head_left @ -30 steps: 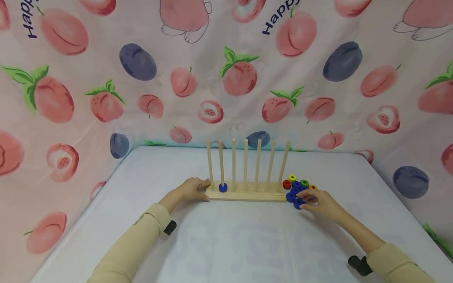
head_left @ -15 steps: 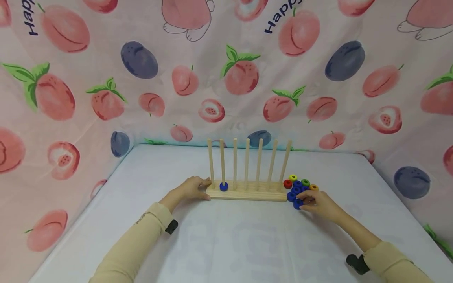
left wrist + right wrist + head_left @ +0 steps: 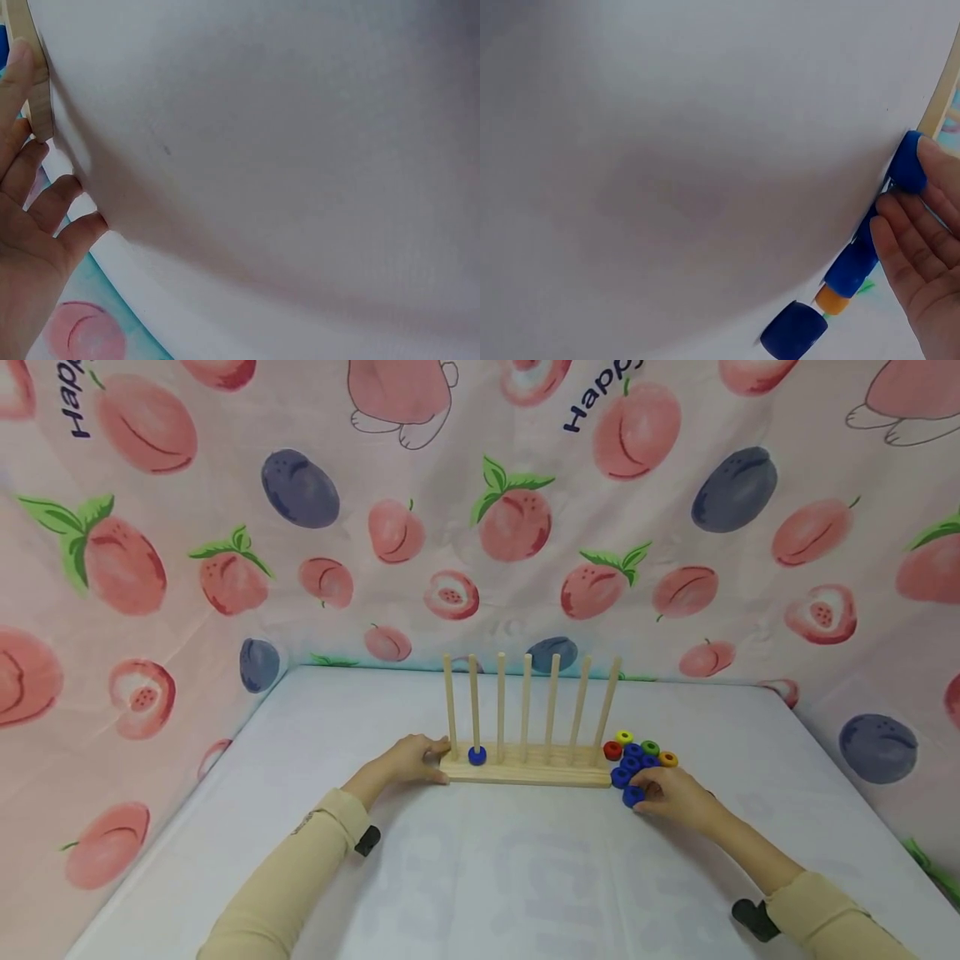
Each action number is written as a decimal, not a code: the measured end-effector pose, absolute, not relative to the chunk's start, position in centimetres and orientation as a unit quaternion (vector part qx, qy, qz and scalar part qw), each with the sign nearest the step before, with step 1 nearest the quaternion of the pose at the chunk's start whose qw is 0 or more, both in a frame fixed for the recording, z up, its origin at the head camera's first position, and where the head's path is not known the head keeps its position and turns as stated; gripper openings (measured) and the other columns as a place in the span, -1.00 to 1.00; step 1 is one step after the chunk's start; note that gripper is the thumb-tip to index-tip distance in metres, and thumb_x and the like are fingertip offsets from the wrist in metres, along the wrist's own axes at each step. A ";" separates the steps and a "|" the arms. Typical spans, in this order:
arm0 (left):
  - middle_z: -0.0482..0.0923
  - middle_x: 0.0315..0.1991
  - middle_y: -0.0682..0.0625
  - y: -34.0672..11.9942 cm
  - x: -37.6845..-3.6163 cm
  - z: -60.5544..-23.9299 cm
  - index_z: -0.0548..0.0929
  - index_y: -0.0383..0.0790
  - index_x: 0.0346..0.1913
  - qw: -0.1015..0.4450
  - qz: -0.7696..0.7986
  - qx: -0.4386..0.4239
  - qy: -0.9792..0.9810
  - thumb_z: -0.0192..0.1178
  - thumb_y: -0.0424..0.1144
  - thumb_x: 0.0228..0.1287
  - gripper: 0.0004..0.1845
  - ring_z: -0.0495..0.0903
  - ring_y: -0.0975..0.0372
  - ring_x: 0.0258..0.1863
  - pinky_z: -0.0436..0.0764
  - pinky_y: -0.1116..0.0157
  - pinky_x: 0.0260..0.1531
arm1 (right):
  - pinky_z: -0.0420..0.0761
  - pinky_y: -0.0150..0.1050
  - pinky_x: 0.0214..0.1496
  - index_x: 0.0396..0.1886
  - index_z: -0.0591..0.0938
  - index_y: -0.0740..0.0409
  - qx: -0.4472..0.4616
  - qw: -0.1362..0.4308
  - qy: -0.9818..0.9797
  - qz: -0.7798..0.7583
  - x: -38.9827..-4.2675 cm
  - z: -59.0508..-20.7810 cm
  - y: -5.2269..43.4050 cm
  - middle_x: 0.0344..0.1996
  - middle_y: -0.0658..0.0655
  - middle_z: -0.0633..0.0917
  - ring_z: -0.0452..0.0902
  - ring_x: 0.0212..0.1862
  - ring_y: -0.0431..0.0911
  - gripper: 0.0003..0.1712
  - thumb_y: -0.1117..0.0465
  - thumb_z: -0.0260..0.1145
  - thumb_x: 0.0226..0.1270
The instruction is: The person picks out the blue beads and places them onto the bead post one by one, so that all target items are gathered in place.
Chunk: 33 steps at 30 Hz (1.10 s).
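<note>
Head view: the left hand [image 3: 405, 762] rests with relaxed fingers against the left end of the wooden peg rack [image 3: 525, 768] near the far edge of the tabletop [image 3: 480, 877], steadying it. The right hand [image 3: 675, 795] pinches a blue ring [image 3: 633, 795] beside the ring pile [image 3: 637, 752] at the rack's right end.

Left wrist view: straight fingers [image 3: 22, 82] touch the rack's end.

Right wrist view: fingertips [image 3: 930, 154] press the blue ring; a firm pinch before lifting seems wise.
</note>
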<state>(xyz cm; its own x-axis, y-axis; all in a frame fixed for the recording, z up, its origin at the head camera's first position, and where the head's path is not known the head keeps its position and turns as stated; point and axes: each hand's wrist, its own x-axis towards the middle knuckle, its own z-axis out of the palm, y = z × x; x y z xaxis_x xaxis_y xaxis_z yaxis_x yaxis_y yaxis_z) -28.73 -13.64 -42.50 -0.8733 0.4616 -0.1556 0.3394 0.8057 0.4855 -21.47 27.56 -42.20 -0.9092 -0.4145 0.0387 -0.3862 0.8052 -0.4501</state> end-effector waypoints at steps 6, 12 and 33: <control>0.26 0.24 -0.01 -13.6 -28.7 -42.7 0.40 -0.12 0.16 0.140 0.228 0.211 0.940 0.33 -0.03 -0.13 -0.30 0.23 0.00 0.24 0.19 0.05 0.24 | 0.52 -0.42 -0.43 -0.30 0.60 0.33 -0.205 0.026 0.954 -0.216 -21.2 -42.5 27.5 -0.43 0.08 0.65 0.49 -0.42 -0.21 -0.69 0.26 0.38 -0.08; 0.26 0.24 0.00 -13.5 -28.7 -42.7 0.40 -0.12 0.16 0.136 0.231 0.204 0.942 0.33 -0.03 -0.14 -0.30 0.23 0.00 0.25 0.18 0.05 0.25 | 0.58 -0.35 -0.36 -0.30 0.59 0.30 -0.202 0.025 0.951 -0.232 -21.0 -42.2 27.3 -0.37 0.12 0.66 0.55 -0.35 -0.15 -0.71 0.24 0.37 -0.05; 0.26 0.24 -0.01 -13.7 -28.8 -42.5 0.38 -0.14 0.17 0.133 0.216 0.225 0.941 0.32 -0.03 -0.10 -0.30 0.26 0.01 0.22 0.21 0.08 0.24 | 0.62 -0.24 -0.27 -0.21 0.59 0.16 -0.220 -0.044 0.936 -0.272 -21.0 -41.6 24.8 -0.39 0.01 0.67 0.59 -0.33 -0.14 -0.68 0.20 0.36 -0.01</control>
<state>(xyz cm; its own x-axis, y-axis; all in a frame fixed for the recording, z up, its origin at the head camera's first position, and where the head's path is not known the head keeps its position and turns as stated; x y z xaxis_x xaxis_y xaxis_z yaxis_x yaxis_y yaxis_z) -28.78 -13.68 -42.46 -0.8631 0.4811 -0.1538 0.3660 0.8054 0.4662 -20.98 24.76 -41.59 -0.8993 -0.3880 0.2018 -0.4357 0.7557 -0.4890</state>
